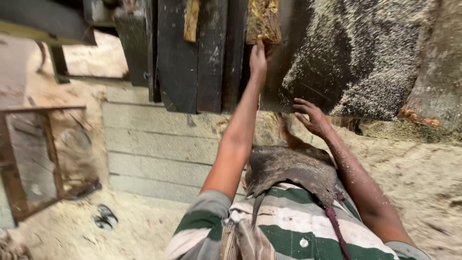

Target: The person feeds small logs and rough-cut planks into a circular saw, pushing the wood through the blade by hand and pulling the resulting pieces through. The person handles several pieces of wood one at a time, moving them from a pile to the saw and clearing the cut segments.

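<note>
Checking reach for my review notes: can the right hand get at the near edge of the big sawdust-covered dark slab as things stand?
Probably yes. The right hand already hangs spread just beneath the slab, at its near edge, with nothing visible between them. Actual contact cannot be told. The left hand is farther up, at a bark-covered piece.

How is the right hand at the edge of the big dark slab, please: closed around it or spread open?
Spread open: the right hand has its fingers splayed against the lower edge of the sawdust-covered dark slab, not curled around it.

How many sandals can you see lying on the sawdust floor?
2. Both sandals lie side by side on the sawdust at lower left, near the corner of the wooden frame, far from both hands. Others may be hidden outside the view.
</note>
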